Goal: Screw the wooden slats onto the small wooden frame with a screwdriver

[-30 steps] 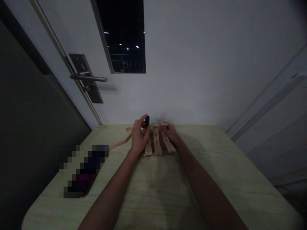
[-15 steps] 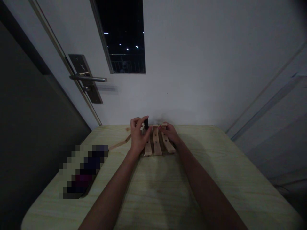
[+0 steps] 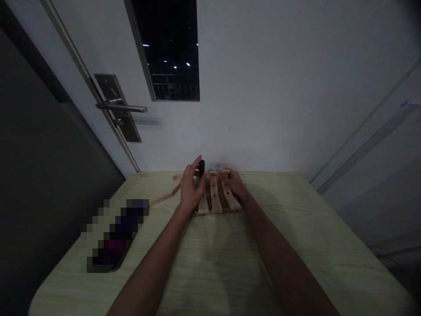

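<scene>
Three slim wooden pieces with dark holes or screws, among them a middle piece (image 3: 215, 199) and a right piece (image 3: 231, 199), lie side by side on a brownish base (image 3: 225, 210). My left hand (image 3: 192, 186) is at the left piece (image 3: 203, 206), its thumb and fingers around an upright black handle (image 3: 201, 167). The handle's lower end is hidden, so I cannot tell the tool's exact kind. My right hand (image 3: 234, 181) is closed around the far end of the right wooden piece, fingers partly hidden behind it.
A pixelated dark flat object (image 3: 121, 232) lies at the left of the wood-grain table (image 3: 210, 267). Beside my left hand rests a thin bent wooden strip (image 3: 164, 198). Behind the table stands a white door (image 3: 263, 87) with a metal handle (image 3: 125, 107) and a dark window (image 3: 169, 48).
My left fingers have shifted around the black handle, the index finger now raised higher beside it. The right hand and the wooden pieces hold nearly the same place.
</scene>
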A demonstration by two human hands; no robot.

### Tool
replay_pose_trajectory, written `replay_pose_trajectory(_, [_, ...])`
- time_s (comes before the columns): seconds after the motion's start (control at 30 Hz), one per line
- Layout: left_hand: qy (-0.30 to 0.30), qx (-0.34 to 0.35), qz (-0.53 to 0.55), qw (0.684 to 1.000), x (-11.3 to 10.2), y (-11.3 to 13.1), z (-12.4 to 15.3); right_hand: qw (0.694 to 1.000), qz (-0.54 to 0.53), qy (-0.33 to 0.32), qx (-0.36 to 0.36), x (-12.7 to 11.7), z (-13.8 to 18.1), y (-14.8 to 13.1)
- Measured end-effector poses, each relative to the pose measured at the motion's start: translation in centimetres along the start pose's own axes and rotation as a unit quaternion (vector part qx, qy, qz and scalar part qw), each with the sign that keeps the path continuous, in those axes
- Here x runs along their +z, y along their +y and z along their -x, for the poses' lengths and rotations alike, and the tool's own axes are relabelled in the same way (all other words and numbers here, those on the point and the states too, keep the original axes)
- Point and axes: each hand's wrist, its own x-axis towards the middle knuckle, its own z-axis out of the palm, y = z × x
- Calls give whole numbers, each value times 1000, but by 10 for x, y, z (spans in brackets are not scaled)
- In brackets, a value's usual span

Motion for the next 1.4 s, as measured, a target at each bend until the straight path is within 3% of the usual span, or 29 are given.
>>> replay_pose_trajectory(0.5, [-11, -31, 60, 998, 0, 1, 0, 1000, 10, 1, -8, 0, -2, 3])
replay_pose_trajectory(0.8, [47, -8, -14, 999, 0, -2, -2, 1000, 6, 3, -1, -1, -3, 6])
replay_pose_trajectory(1.1, [11, -49, 53, 997, 3, -3, 2, 1000, -7, -4, 3, -1, -1, 5])
replay_pose_trajectory(1.4, [-10, -23, 79, 997, 0, -1, 1, 1000, 4, 4, -14, 1, -2, 3])
